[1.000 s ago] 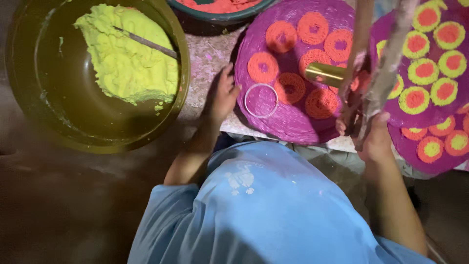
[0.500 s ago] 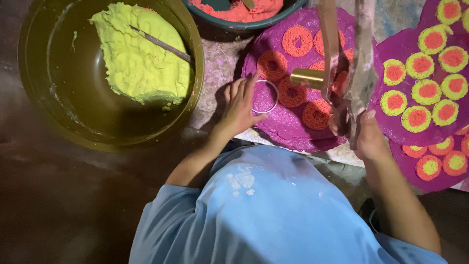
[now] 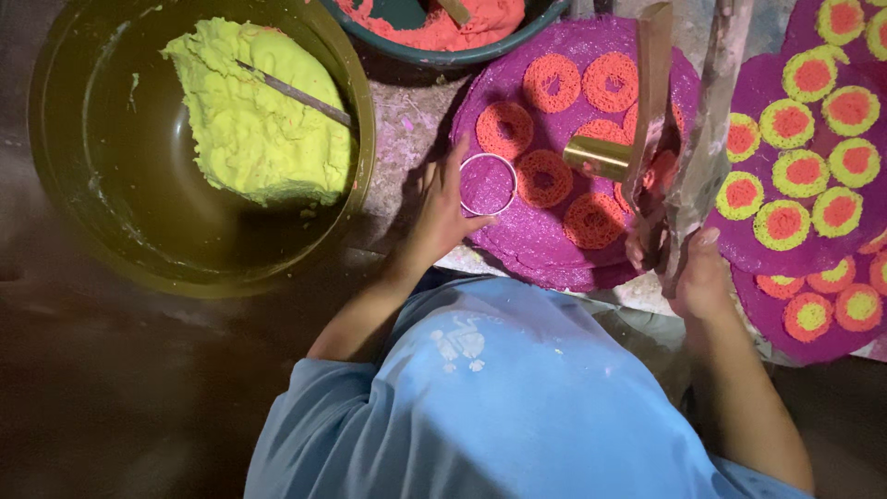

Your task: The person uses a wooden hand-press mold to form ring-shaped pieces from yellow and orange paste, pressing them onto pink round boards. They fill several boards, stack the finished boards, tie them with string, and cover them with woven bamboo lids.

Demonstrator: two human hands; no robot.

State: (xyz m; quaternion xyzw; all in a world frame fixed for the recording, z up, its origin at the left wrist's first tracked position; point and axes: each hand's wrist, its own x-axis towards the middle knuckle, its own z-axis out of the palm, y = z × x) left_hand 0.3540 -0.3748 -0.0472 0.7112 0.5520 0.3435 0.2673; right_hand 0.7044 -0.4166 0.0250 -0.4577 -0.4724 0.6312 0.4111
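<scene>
My left hand (image 3: 442, 211) rests on a round purple sheet (image 3: 554, 254), and its finger and thumb pinch the left edge of a thin metal ring (image 3: 488, 156) lying flat there. Several orange lacy rings (image 3: 552, 81) lie on the same sheet. To the right, my right hand (image 3: 699, 275) grips the lower ends of two long wooden handles (image 3: 711, 111) of a press. The press's brass cylinder (image 3: 599, 157) hangs over the sheet, just right of the metal ring.
A big olive bowl (image 3: 55, 185) at left holds yellow-green dough (image 3: 249, 120) with a metal utensil (image 3: 296, 92) stuck in it. A teal bowl (image 3: 480, 55) of orange dough sits at top. A second purple sheet (image 3: 739, 242) at right carries yellow-and-orange rings.
My left hand has slid right from beside the metal ring until its fingers close on the ring's edge. The press in my right hand has stayed over the purple sheet.
</scene>
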